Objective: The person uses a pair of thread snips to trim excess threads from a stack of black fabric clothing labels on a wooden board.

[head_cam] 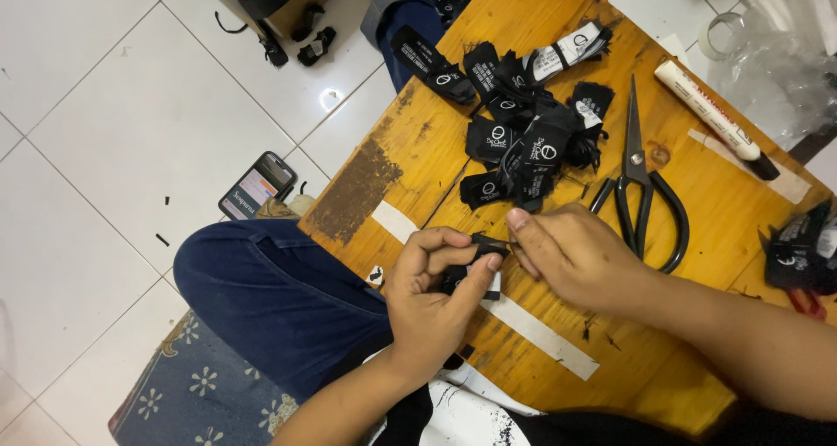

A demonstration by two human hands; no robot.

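Folding a small black woven fabric label point(475, 258) between left hand point(433, 287) and right hand point(571, 256), both pinched on it, low on the yellow wooden surface point(697, 228); black-handled steel scissors point(641, 180) at two o'clock, label pile point(523, 141) at twelve.

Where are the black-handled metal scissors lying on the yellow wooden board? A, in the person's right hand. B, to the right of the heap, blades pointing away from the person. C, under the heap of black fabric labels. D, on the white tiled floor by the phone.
B: the black-handled metal scissors lie flat on the yellow wooden board just right of the heap of black fabric labels, untouched by both hands, tips pointing away.
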